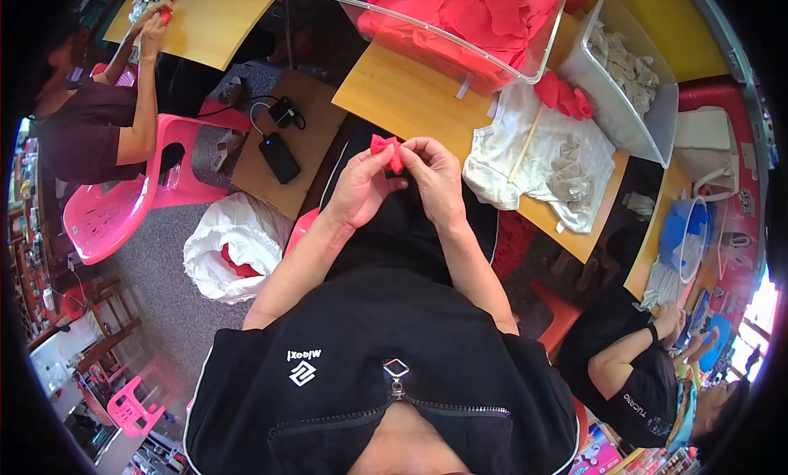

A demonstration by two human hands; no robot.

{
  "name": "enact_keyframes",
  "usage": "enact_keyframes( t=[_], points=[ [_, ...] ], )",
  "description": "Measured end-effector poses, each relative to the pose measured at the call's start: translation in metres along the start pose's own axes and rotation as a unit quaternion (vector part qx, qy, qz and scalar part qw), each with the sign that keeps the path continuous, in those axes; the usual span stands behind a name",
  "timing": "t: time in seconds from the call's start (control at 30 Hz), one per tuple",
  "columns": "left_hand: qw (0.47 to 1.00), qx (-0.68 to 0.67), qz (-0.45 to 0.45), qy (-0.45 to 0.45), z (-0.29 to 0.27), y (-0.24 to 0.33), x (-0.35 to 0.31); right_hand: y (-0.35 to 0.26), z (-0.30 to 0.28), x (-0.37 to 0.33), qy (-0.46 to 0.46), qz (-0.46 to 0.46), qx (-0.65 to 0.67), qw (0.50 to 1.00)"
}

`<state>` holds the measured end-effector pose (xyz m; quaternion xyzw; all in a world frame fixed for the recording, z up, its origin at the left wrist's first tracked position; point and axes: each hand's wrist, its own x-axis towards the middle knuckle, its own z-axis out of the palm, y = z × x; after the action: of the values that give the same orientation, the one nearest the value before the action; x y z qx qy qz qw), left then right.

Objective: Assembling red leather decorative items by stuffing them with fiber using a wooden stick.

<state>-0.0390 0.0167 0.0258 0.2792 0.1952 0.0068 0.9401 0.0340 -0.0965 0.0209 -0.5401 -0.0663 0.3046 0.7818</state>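
Observation:
Both my hands meet in front of me, over my lap, around a small piece of red fabric [387,148]. My left hand [361,182] pinches it from the left, thumb and fingers pressed together. From the right, my right hand [437,175] grips its edge with thumb and forefinger. The fabric is crumpled, and its lower part is partly hidden by my fingers. To the right, a white cloth [525,134] lies on the wooden table [394,85], with a thin wooden stick [525,151], more red pieces [564,96] and small beige pieces [572,170] on it.
A clear bin [443,28] of red fabric pieces stands on the table, beside another bin [632,118] of beige pieces. A white sack [217,249] sits on the floor at left, near a pink chair [123,204]. Co-workers sit at far left and lower right.

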Motion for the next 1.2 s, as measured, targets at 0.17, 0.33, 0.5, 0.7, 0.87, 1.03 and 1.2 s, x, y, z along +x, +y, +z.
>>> enact_keyframes(
  t=[0.17, 0.33, 0.5, 0.7, 0.87, 1.03, 1.2],
  points=[
    [0.997, -0.012, -0.011, 0.073, -0.009, -0.005, 0.011, -0.005, 0.007, 0.0, 0.09, -0.195, -0.274, 0.938],
    [0.996, 0.047, 0.02, 0.072, -0.01, -0.003, 0.017, -0.005, 0.003, 0.002, 0.08, -0.272, -0.337, 0.898],
    [0.997, 0.057, 0.036, 0.041, -0.011, 0.004, 0.018, 0.002, -0.02, 0.016, 0.145, -0.125, -0.11, 0.975],
    [0.995, 0.073, 0.027, 0.06, -0.001, -0.007, 0.027, 0.012, -0.028, 0.02, 0.079, 0.02, 0.133, 0.988],
    [0.991, 0.089, 0.044, 0.091, -0.002, -0.015, 0.029, 0.016, -0.021, 0.018, 0.123, -0.102, -0.108, 0.981],
    [0.992, 0.072, 0.061, 0.087, -0.002, -0.017, 0.029, 0.012, -0.014, 0.017, 0.115, -0.153, -0.233, 0.953],
    [0.981, 0.075, 0.143, 0.11, 0.005, -0.02, 0.028, 0.012, -0.01, 0.017, 0.121, -0.112, -0.189, 0.968]
  ],
)
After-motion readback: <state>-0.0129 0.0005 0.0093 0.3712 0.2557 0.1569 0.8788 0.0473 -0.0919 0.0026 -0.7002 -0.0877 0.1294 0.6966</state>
